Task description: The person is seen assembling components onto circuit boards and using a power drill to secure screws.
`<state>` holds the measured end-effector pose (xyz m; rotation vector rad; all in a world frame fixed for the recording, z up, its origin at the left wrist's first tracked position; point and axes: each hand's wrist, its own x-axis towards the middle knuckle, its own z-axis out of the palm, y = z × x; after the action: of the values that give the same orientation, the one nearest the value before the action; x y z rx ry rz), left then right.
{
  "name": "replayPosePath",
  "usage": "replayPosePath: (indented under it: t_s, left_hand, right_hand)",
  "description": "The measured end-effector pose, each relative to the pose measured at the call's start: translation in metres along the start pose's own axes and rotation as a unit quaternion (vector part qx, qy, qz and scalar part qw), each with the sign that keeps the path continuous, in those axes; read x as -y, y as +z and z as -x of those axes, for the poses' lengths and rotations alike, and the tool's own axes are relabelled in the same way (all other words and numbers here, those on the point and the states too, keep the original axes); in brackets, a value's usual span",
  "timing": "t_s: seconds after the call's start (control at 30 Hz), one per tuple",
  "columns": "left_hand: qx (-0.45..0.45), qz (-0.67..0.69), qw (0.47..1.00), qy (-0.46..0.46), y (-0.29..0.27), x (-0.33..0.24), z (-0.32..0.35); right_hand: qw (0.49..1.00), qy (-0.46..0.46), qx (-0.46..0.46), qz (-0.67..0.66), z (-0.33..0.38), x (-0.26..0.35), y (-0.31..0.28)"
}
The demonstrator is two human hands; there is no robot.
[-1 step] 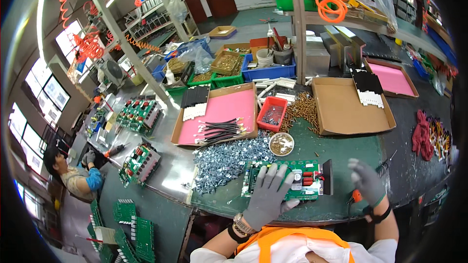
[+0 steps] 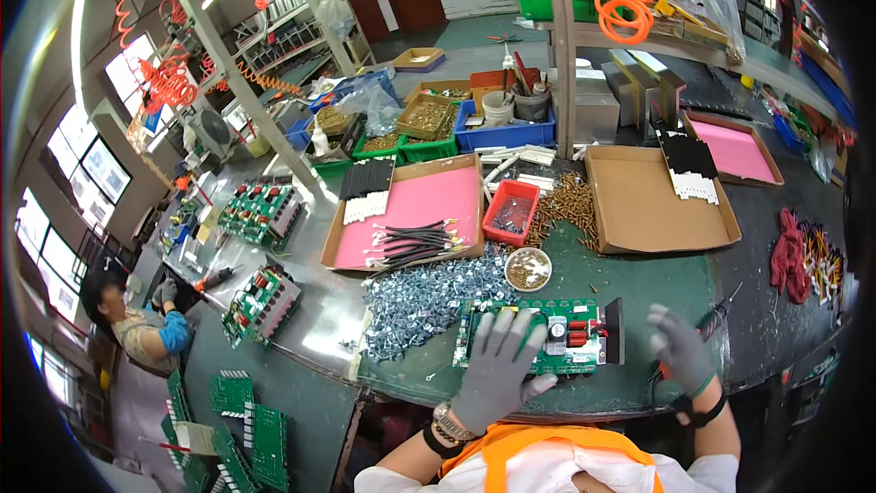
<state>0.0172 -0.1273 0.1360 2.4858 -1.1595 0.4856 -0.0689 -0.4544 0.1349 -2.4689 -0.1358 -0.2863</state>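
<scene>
My left hand [image 2: 497,370], in a grey glove, rests with spread fingers over the left part of a green circuit board [image 2: 564,363]. Red and white components and a dark metal plate [image 2: 615,332] show at the board's right end. My right hand [image 2: 681,347], also gloved, hovers just right of that plate, its fingers loosely bent and apart with nothing visible in them. Partly behind it lies a power screwdriver [image 2: 714,318], its bit pointing away. A round white tub [image 2: 528,285] of small brass-coloured parts stands just beyond the board.
A heap of small metal parts [image 2: 415,310] lies left of the board. Beyond are a pink-lined tray [image 2: 424,187] with black cables, a red bin [image 2: 511,212], brass pieces [image 2: 575,205] and a cardboard tray [image 2: 652,196]. A co-worker [image 2: 146,333] sits at far left.
My right hand has shifted slightly left and down, uncovering more of the screwdriver. My left hand has moved only a little and stays over the circuit board.
</scene>
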Motion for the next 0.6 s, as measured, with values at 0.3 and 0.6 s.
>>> replayPosePath:
  t_s: [0.3,0.6]
  left_hand:
    - [-0.143,-0.136,0.943,-0.268,-0.015,0.065,0.108]
    - [0.005,-0.145,0.926,-0.349,0.036,0.093,0.152]
  right_hand:
    - [0.992,0.12,-0.036,0.011,0.066,0.013,0.097]
    - [0.978,0.134,-0.061,0.148,0.077,0.004,0.106]
